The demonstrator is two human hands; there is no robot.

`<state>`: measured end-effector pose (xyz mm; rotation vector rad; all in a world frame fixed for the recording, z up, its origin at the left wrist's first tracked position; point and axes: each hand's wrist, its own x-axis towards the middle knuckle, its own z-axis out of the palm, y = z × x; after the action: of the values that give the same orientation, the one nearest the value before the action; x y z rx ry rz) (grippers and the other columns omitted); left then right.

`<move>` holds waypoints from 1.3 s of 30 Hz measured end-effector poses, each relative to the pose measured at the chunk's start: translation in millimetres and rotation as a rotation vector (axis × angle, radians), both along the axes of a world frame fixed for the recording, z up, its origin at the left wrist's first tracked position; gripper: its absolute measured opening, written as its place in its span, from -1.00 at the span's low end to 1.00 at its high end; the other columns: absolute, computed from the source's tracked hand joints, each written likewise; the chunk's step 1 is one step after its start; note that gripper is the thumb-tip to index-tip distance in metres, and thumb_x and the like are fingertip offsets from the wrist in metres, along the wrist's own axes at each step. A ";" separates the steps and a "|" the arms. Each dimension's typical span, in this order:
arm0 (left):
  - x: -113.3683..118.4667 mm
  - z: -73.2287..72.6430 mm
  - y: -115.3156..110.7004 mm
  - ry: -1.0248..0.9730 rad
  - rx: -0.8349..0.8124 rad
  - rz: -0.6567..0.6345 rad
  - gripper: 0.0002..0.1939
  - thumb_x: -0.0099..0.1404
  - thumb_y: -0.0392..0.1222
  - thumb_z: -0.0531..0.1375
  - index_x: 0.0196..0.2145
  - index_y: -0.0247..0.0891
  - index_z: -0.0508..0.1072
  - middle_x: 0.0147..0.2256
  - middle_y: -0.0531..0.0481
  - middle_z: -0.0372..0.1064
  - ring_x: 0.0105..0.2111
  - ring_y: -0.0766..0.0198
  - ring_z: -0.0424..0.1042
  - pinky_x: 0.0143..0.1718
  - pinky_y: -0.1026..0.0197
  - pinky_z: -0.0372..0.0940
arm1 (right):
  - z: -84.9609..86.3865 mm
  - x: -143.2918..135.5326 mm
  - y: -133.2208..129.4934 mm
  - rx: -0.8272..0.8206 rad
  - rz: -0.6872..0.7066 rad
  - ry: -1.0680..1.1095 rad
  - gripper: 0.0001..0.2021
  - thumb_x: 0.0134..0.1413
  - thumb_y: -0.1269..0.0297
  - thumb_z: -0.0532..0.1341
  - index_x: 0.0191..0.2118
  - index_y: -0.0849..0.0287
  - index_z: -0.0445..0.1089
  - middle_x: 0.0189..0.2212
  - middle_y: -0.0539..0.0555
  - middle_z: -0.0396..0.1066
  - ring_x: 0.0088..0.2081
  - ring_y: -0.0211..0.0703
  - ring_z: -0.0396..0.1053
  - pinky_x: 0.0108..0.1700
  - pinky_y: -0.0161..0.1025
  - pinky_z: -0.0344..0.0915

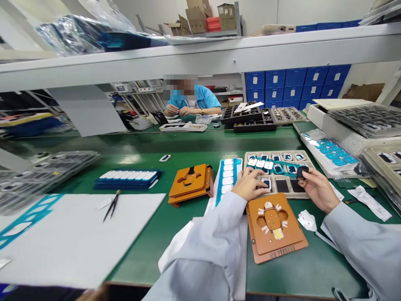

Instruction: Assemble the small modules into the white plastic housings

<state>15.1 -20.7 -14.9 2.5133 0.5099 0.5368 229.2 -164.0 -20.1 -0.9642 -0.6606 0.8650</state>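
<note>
My right hand [321,190] pinches a small black rounded part [302,172] above the right side of a beige compartment tray [308,159]. My left hand [249,184] rests at the tray's front left corner, its fingers stretched out next to a white-and-black part [267,183] in a front compartment. Other compartments hold similar parts, and a blue strip with white stickers [265,164] lies across some of them. Just in front of the tray, below my left hand, sits an orange fixture [272,238] with a shaped recess and white pieces around it.
A second orange fixture [191,182] stands left of a blue-and-white sticker sheet [227,175]. Further left are a stack of blue sticker sheets [125,179] and tweezers [112,205] on a white sheet [78,238]. A co-worker [194,100] sits opposite, beyond black trays [255,121].
</note>
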 end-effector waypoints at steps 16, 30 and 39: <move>-0.5 19.4 -15.3 -0.362 -0.379 0.044 -0.63 0.18 0.07 0.32 -0.46 -0.28 0.35 0.09 -0.21 0.32 0.09 -0.04 0.33 0.08 -0.12 0.27 | 9.0 -1.0 -4.1 -0.013 0.034 0.018 -0.81 -0.25 0.25 0.46 -0.40 0.09 0.54 -0.44 0.02 0.47 -0.39 -0.19 0.41 -0.39 -0.28 0.43; 0.5 20.4 -50.2 -0.647 -0.736 -0.062 -0.70 0.04 -0.19 0.39 -0.48 -0.28 0.31 -0.23 -0.10 0.45 -0.08 0.13 0.44 0.02 0.02 0.29 | 12.0 -17.8 -11.9 -0.099 0.203 -0.166 -0.66 -0.21 0.22 0.50 -0.26 0.06 0.45 -0.41 -0.06 0.40 -0.42 -0.29 0.39 -0.32 -0.32 0.42; -1.4 20.6 -59.1 -0.551 -0.481 -0.166 -0.71 0.03 -0.42 0.20 -0.31 -0.20 0.22 -0.21 -0.02 0.35 -0.15 0.19 0.37 -0.03 0.07 0.23 | 9.7 -30.1 -16.1 -0.047 0.295 -0.316 -0.65 -0.24 0.22 0.52 -0.27 0.08 0.46 -0.30 -0.02 0.41 -0.31 -0.27 0.39 -0.26 -0.32 0.41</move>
<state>13.7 -79.8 5.7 1.8276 0.1842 0.8822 199.2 -180.1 -10.4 -1.0727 -1.0768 0.9989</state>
